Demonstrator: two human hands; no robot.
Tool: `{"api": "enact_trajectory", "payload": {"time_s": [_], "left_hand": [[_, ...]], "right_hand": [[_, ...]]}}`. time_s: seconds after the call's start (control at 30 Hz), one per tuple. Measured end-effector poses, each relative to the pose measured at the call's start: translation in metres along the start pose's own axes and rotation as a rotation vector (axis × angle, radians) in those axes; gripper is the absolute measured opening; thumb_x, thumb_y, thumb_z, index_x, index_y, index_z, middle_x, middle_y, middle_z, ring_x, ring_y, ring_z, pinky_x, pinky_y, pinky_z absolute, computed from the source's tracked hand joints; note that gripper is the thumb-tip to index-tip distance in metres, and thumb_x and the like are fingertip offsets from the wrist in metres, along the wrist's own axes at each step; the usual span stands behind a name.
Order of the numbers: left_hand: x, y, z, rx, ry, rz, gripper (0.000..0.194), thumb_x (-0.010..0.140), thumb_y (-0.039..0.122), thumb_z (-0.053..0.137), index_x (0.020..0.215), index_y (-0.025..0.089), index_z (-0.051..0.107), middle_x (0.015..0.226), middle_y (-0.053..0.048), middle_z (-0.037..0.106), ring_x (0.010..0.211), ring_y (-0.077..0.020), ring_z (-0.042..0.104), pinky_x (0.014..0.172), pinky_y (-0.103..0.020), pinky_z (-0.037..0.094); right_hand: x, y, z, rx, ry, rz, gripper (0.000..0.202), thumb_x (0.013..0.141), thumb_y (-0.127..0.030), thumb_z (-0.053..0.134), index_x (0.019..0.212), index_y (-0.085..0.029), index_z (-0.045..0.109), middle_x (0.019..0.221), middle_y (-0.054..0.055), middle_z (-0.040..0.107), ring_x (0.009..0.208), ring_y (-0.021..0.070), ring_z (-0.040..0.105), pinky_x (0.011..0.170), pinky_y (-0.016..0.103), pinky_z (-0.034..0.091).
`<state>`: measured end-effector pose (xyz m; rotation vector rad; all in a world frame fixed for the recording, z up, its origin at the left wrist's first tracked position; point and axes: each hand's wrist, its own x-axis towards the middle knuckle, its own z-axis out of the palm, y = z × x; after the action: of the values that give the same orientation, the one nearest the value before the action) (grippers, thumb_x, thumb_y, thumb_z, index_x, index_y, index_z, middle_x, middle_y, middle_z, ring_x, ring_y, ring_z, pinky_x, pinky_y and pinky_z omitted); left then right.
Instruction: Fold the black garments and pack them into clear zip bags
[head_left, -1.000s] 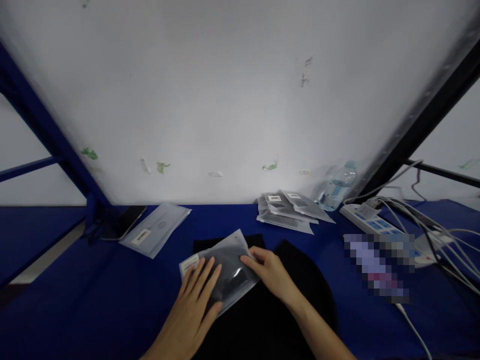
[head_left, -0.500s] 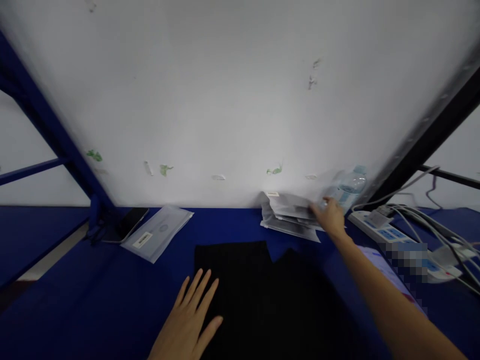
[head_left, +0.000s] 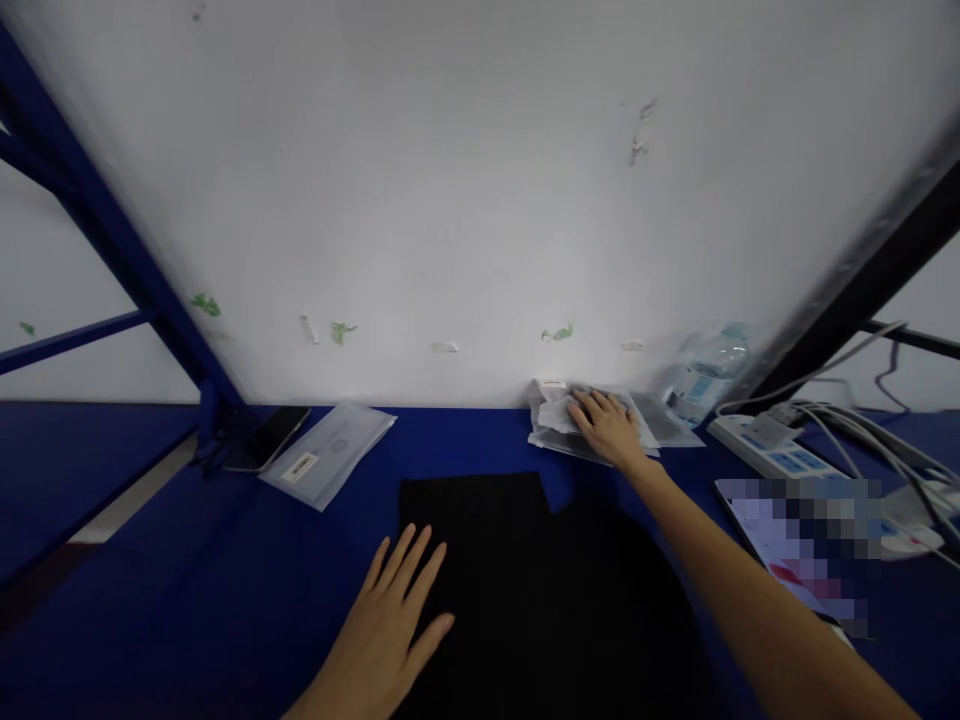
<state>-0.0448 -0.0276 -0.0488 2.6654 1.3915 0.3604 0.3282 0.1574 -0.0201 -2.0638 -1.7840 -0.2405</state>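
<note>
Head view: your left hand (head_left: 394, 620), fingers spread, lies at the edge of the black cloth (head_left: 487, 560), now uncovered. Your right hand (head_left: 611, 430), well apart, lies splayed on the clear pouches (head_left: 556, 412) near the wall (head_left: 450, 200), the one handled a second ago apparently set aside there.

And there's the black cloth (head_left: 487, 580), spread out, far edge notched! Beyond it, rightward, translucent pouches (head_left: 557, 414) overlap, loosely piled.
</note>
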Motion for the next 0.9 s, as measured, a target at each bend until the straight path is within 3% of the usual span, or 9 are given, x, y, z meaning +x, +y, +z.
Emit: {"api": "enact_trajectory", "payload": {"time_s": [0.1,0.17,0.27,0.33,0.43,0.63,0.77,0.83,0.9], "left_hand": [[0.009,-0.021,-0.004,-0.085,0.083,-0.060,0.053,0.098,0.036,0.039,0.149,0.030,0.025,0.152,-0.004,0.036,0.140,-0.0260,0.029,0.112,-0.052,0.028],[0.023,-0.043,-0.008,-0.161,0.188,-0.158,0.048,0.096,0.034,0.039,0.143,0.025,0.038,0.146,-0.007,0.046,0.137,-0.0260,0.035,0.111,-0.049,0.029],[0.053,-0.075,-0.018,-0.309,0.242,-0.299,0.043,0.090,0.036,0.048,0.127,0.017,0.055,0.126,-0.013,0.060,0.119,-0.0287,0.053,0.103,-0.047,0.038],[0.073,-0.086,-0.024,-0.343,0.220,-0.295,0.034,0.084,0.037,0.054,0.112,0.019,0.064,0.109,-0.010,0.065,0.104,-0.0277,0.060,0.094,-0.044,0.044],[0.088,-0.087,-0.032,-0.367,0.204,-0.258,0.015,0.079,0.031,0.058,0.086,0.022,0.067,0.088,-0.005,0.066,0.088,-0.0251,0.061,0.084,-0.038,0.048],[0.051,-0.063,-0.035,-0.398,0.205,-0.155,0.013,0.089,0.022,0.044,0.095,0.024,0.055,0.110,-0.003,0.065,0.105,-0.0216,0.060,0.095,-0.038,0.044],[0.016,-0.054,-0.026,-0.284,0.079,0.017,0.011,0.093,0.024,0.045,0.095,0.025,0.056,0.127,-0.003,0.060,0.131,-0.0238,0.043,0.107,-0.046,0.037],[0.008,-0.051,-0.024,-0.213,0.059,0.059,0.013,0.094,0.029,0.047,0.103,0.025,0.056,0.135,-0.003,0.056,0.137,-0.0243,0.035,0.111,-0.050,0.031],[0.004,-0.045,-0.027,-0.144,0.089,0.074,0.025,0.096,0.030,0.046,0.119,0.025,0.052,0.142,-0.004,0.050,0.139,-0.0241,0.032,0.114,-0.053,0.026]], "right_hand": [[-0.017,-0.009,-0.017,0.182,0.200,-0.106,0.043,0.094,-0.038,0.037,0.129,-0.019,0.054,0.133,0.014,0.055,0.127,0.0287,0.045,0.104,0.047,0.035],[-0.036,-0.023,-0.025,0.370,0.224,-0.226,0.036,0.094,-0.033,0.038,0.119,-0.019,0.060,0.116,0.013,0.065,0.108,0.0250,0.058,0.095,0.040,0.044],[-0.064,-0.047,-0.026,0.506,-0.042,-0.327,0.030,0.091,-0.033,0.047,0.110,-0.018,0.065,0.097,0.009,0.069,0.081,0.0202,0.064,0.080,0.034,0.049],[-0.076,-0.059,-0.024,0.511,-0.209,-0.312,0.028,0.085,-0.034,0.057,0.105,-0.016,0.066,0.092,0.008,0.069,0.076,0.0193,0.063,0.076,0.033,0.049],[-0.082,-0.066,-0.026,0.508,-0.287,-0.281,0.015,0.081,-0.028,0.062,0.091,-0.017,0.068,0.083,0.005,0.067,0.074,0.0182,0.062,0.072,0.031,0.048],[-0.116,-0.056,-0.053,0.596,-0.142,-0.367,0.012,0.090,-0.023,0.050,0.094,-0.021,0.061,0.093,0.003,0.065,0.084,0.0166,0.060,0.078,0.031,0.048],[-0.155,-0.046,-0.054,0.542,-0.160,-0.492,0.012,0.090,-0.022,0.053,0.097,-0.024,0.063,0.103,0.004,0.067,0.108,0.0221,0.057,0.093,0.039,0.045],[-0.163,-0.038,-0.051,0.540,-0.137,-0.454,0.015,0.091,-0.028,0.053,0.102,-0.025,0.064,0.107,0.004,0.068,0.112,0.0236,0.056,0.096,0.041,0.044],[-0.157,-0.027,-0.048,0.518,-0.047,-0.295,0.020,0.091,-0.034,0.051,0.103,-0.024,0.064,0.105,0.006,0.069,0.105,0.0243,0.059,0.092,0.041,0.046]]}}
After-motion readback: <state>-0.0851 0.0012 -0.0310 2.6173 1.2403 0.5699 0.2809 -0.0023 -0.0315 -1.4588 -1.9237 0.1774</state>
